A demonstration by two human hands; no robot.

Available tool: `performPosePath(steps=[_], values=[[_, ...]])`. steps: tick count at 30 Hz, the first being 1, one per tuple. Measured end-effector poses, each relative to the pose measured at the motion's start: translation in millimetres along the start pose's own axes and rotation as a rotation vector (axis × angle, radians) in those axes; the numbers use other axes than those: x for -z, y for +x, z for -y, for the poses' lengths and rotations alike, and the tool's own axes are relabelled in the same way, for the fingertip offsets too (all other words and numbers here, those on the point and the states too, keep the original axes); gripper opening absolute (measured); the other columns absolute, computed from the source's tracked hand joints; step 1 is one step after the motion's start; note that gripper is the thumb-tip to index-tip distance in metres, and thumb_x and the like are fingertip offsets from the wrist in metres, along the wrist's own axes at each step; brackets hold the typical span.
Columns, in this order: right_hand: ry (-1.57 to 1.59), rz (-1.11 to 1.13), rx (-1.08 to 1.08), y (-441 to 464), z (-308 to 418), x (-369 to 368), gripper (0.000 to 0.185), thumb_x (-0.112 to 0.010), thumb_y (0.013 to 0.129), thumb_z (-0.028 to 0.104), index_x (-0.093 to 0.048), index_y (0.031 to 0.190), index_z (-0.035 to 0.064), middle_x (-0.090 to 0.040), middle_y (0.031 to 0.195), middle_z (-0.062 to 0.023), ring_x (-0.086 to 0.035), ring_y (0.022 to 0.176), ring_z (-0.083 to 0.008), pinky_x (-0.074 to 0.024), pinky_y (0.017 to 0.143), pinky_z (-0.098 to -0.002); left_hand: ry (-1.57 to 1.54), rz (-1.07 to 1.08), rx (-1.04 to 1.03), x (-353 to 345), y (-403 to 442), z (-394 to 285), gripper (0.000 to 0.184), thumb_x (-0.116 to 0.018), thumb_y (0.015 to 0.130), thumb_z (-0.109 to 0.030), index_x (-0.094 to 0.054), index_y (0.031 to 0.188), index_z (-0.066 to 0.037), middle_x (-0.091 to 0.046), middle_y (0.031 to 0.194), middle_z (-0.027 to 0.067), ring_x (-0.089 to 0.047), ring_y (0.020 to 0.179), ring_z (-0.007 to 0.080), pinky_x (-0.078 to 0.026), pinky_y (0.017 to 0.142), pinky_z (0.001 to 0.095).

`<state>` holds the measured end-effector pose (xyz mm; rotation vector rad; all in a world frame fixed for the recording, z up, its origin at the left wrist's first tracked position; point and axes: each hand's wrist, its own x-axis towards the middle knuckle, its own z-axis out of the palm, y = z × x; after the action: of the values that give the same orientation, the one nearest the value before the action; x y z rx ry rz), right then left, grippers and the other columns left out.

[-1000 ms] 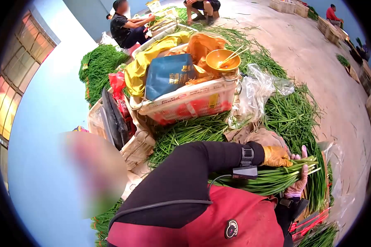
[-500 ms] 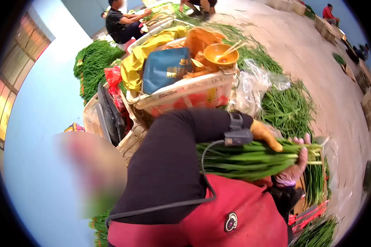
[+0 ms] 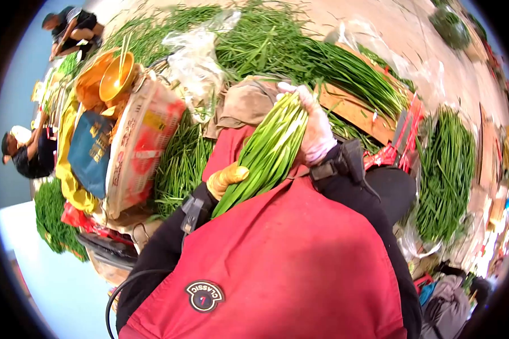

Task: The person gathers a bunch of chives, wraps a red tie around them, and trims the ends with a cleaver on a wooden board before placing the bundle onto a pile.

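The gloved right hand (image 3: 316, 133) curls snugly round the paler end of a bundle of green stalks (image 3: 268, 148), which slants between both grips, while the gloved left hand (image 3: 228, 179) clasps its leafy end, thumb on top, beside a red apron (image 3: 300, 237).

— How is the light around the right hand (image 3: 316, 127)?
— Bright; the floor (image 3: 345, 11) well beyond it is pale, nearly washed out. I can't tell the source.
— Shadows?
— A broad, soft one on the red apron (image 3: 254, 237), bodyward of that hand.
— Glare?
— On the clear plastic (image 3: 198, 62) beyond the left hand (image 3: 229, 179), and whitish far off to the right hand's right.
— Sharpness?
— Good near both hands; farthest from them, shapes bend and soften into black corners.
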<state>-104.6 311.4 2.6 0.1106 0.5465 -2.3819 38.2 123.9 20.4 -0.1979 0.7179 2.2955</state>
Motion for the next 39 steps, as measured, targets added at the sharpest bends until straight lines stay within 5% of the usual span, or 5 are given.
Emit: performPosePath(steps=[11,20,26,32,39], values=[[-0.46,-0.404,0.591,4.5,89.6,41.9,0.026,-0.053,0.097,0.023,-0.068,0.099,0.0024,-0.035,0.052,0.0081,-0.027,0.041,-0.003,-0.0193,0.039,-0.0221,0.022,-0.128,-0.002,33.3,-26.5,6.7,0.092,-0.079,0.072,-0.034,-0.032,0.144,-0.003,-0.043,0.143,0.0129,-0.045,0.129,0.026,-0.033,0.109,0.0391],[-2.013,0.037,-0.435,-26.1,80.4,105.3,0.032,-0.064,0.079,0.011,-0.068,0.11,0.0076,-0.071,0.098,-0.0098,-0.065,0.094,-0.021,-0.0498,0.087,-0.0329,-0.158,-0.13,-0.156,93.5,-51.9,8.5,0.085,-0.08,0.071,-0.028,-0.038,0.14,-0.002,-0.05,0.136,0.0148,-0.052,0.121,0.0288,-0.041,0.104,0.0435],[-1.899,-0.204,0.28,51.3,52.8,125.5,0.056,-0.06,0.082,0.012,-0.047,0.136,0.0076,-0.062,0.119,-0.0166,-0.062,0.105,-0.0309,-0.0509,0.086,-0.0387,-0.24,-0.174,-0.161,70.7,-43.0,1.2,0.089,-0.081,0.067,-0.022,-0.037,0.142,-0.006,-0.05,0.136,0.0143,-0.052,0.121,0.0303,-0.041,0.104,0.0457],[-2.023,-0.329,-0.532,90.3,55.2,133.2,0.04,-0.067,0.072,0.028,-0.068,0.109,0.0119,-0.067,0.103,-0.0176,-0.065,0.093,-0.0311,-0.0505,0.084,-0.0376,-0.022,-0.325,-0.057,45.0,-43.5,-7.6,0.09,-0.081,0.062,-0.017,-0.038,0.14,-0.005,-0.052,0.133,0.0125,-0.053,0.119,0.0272,-0.04,0.103,0.0407],[-0.783,-0.23,0.007,82.5,119.9,117.2,0.014,-0.06,0.079,0.006,-0.065,0.091,0.0001,-0.065,0.084,-0.0036,-0.061,0.076,-0.0123,-0.0481,0.071,-0.0262,0.092,-0.522,-0.115,19.2,-49.8,-10.8,0.075,-0.078,0.066,-0.01,-0.046,0.133,-0.001,-0.06,0.122,0.0085,-0.059,0.109,0.0194,-0.044,0.095,0.0337]])
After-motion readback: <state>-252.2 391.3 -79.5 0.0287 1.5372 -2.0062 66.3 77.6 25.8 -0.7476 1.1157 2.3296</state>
